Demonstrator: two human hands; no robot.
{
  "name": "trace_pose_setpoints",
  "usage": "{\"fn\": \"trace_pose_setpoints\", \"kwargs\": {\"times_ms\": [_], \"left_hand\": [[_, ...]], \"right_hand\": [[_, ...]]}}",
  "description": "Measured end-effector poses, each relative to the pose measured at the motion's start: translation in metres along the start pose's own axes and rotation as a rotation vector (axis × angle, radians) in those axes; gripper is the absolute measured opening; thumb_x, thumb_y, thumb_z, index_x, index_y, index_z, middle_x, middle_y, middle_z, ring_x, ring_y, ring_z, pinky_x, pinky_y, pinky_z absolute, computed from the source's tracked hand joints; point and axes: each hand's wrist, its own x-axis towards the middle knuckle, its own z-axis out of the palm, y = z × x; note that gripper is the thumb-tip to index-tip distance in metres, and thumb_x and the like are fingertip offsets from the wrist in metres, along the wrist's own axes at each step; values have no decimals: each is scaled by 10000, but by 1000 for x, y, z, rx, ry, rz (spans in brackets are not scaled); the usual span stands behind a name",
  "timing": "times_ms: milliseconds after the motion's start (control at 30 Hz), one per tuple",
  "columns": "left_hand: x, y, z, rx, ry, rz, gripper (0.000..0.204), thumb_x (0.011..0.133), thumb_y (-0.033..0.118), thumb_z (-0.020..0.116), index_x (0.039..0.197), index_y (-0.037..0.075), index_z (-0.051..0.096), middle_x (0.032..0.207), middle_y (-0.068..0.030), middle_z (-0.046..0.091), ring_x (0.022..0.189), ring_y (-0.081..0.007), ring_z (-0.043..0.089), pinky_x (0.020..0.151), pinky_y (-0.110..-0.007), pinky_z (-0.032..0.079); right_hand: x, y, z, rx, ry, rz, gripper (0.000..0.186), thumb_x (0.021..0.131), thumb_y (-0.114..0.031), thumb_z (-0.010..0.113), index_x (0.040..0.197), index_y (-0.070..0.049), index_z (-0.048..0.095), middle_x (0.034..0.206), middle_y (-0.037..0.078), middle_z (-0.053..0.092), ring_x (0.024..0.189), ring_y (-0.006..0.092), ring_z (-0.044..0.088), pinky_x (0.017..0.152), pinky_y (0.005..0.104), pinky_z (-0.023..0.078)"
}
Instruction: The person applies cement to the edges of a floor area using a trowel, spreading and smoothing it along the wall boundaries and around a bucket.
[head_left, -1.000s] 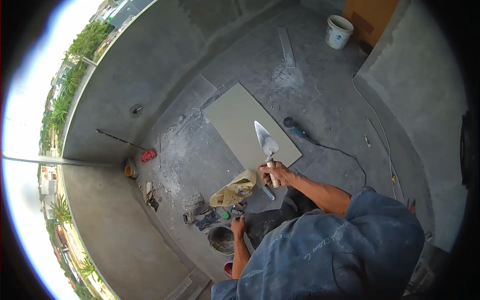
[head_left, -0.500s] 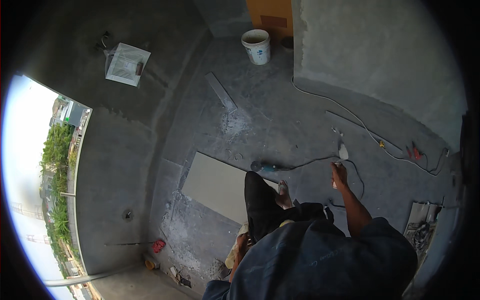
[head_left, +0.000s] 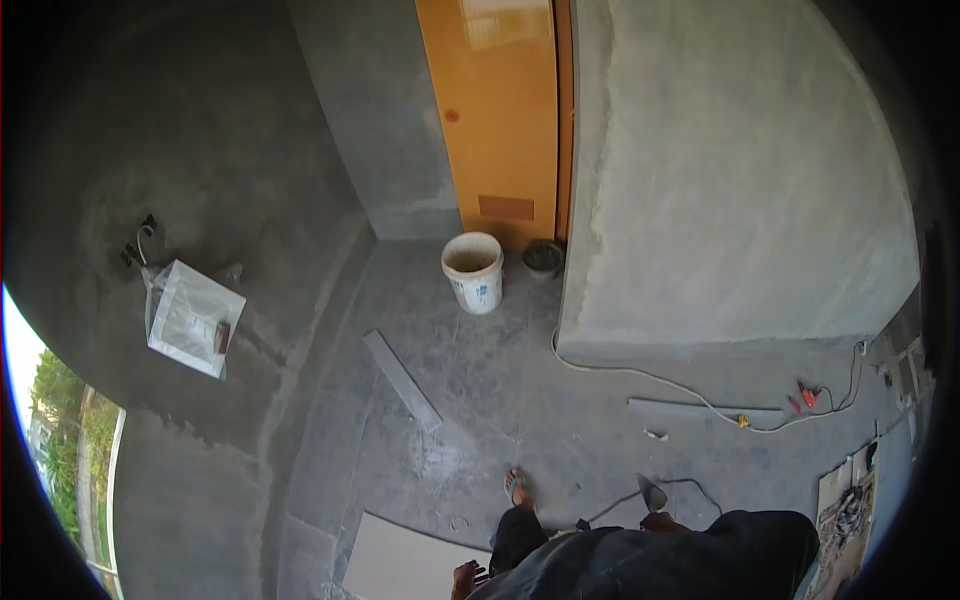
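Note:
My right hand (head_left: 662, 523) is closed at the lower middle, partly behind my dark shirt. From it a trowel (head_left: 651, 493) points forward, its grey leaf-shaped blade raised over the floor; the handle is hidden in the hand. My left hand (head_left: 467, 578) hangs at the lower edge with its fingers a little apart and nothing visible in them. It is beside a large pale tile (head_left: 405, 562) lying on the floor. A dark cord (head_left: 694, 482) loops on the floor near the trowel.
Ahead stand a white bucket (head_left: 474, 287) and a dark bowl (head_left: 543, 259) before an orange door (head_left: 500, 120). A grey strip (head_left: 402, 380), a long thin bar (head_left: 700, 408) and a pale cable (head_left: 640, 371) lie across the floor. A plastic-wrapped white panel (head_left: 190, 325) hangs at left.
The view has tilted up toward the door, so the floor things sit lower. The power tool by my knee has left view. My foot has stepped forward; my left hand no longer touches the pale cloth.

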Motion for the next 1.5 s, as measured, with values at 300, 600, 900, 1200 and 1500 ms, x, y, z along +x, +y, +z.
{"fn": "trace_pose_setpoints", "kwargs": {"times_ms": [300, 600, 900, 1200, 1500], "left_hand": [[58, 391, 7, 52, 7, 419, 347, 941, 277, 572, 1174, 27, 518, 997, -187, 663, 790, -333, 686, 691, -462, 594], [153, 460, 67, 37, -172, 220, 414, 919, 314, 622, 1220, 49, 523, 1028, -191, 688, 796, -382, 699, 657, -509, 604], [271, 585, 127, 1342, -181, 633, 199, 935, 275, 530, 984, 118, 640, 915, -122, 689, 789, -301, 675, 655, -452, 564], [260, 871, 258, 384, -119, 290, 328, 917, 236, 556, 1171, 29, 573, 919, -139, 688, 596, -220, 650, 507, -347, 537], [331, 1163, 414, 911, -89, 1023, 270, 917, 275, 565, 1010, 31, 635, 827, -124, 693, 656, -192, 669, 620, -338, 531]], "right_hand": [[78, -204, -350, 1029, 370, 131, 382, 848, -361, 662, 680, -27, 584, 568, 74, 584, 450, 197, 599, 437, 364, 512], [231, -266, -435, 905, 318, 152, 425, 819, -455, 656, 769, -34, 683, 607, 82, 627, 497, 201, 627, 473, 361, 538], [362, -302, -651, 757, 425, 24, 487, 823, -434, 633, 931, 37, 686, 871, 256, 693, 937, 431, 667, 859, 502, 515], [455, -305, -749, 1096, 343, 73, 355, 873, -341, 648, 776, -3, 599, 571, 93, 589, 458, 198, 608, 435, 356, 520], [537, -333, -853, 1427, 362, 209, 326, 838, -324, 720, 855, -22, 600, 625, 40, 583, 478, 140, 566, 420, 328, 492]]}}
